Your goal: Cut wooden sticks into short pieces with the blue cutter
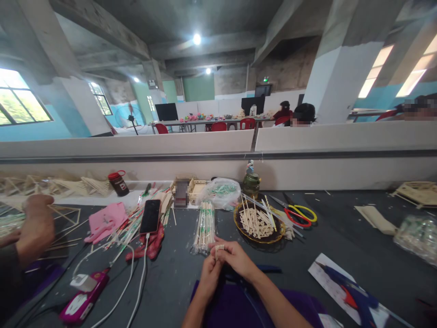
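My left hand [210, 269] and my right hand [237, 258] meet above the dark table, fingers closed together. Pinched between them is a small row of short pale wooden stick pieces [219, 248], partly hidden by the fingers. Just beyond lies a clear plastic pack of wooden sticks [205, 223]. To the right of it is a brown basket [238, 225] with a yellow rim, filled with short cut sticks [256, 223]. Purple cloth or plastic [221, 305] lies below my forearms.
Scissors [300, 215] lie right of the basket; a blue glue gun [351, 289] rests on white paper at right. A phone [150, 217] with a white cable and a magenta power strip [85, 298] are at left. A co-worker's hand [36, 223] is far left. A low partition [136, 168] borders the back.
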A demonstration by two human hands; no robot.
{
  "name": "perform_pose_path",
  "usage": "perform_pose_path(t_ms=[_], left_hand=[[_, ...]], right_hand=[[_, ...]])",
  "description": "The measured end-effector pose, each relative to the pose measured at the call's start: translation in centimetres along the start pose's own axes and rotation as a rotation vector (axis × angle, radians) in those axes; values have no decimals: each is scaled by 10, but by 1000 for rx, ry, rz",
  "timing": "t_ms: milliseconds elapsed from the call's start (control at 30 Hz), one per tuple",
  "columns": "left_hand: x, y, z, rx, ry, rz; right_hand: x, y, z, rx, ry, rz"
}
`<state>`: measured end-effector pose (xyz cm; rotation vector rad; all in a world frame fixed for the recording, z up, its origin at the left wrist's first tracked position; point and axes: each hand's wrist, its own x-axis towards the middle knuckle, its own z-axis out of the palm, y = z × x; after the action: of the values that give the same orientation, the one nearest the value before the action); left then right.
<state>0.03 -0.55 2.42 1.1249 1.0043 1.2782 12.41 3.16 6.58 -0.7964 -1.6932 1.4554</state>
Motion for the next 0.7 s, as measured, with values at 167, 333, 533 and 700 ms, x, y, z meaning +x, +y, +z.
perform_pose_path(t_ms=[167, 333, 533, 700], left_hand=[[0, -2, -2, -48, 28, 0], [2, -3, -2, -56, 29, -40], [8, 13, 2, -89, 31, -63], [6, 30, 2, -56, -62, -125]], right_hand=[[1, -2, 5, 61, -16, -27], [2, -2, 8, 13, 42, -55], [10, 1, 10, 14, 207, -37], [13, -15, 8, 266, 243, 74]])
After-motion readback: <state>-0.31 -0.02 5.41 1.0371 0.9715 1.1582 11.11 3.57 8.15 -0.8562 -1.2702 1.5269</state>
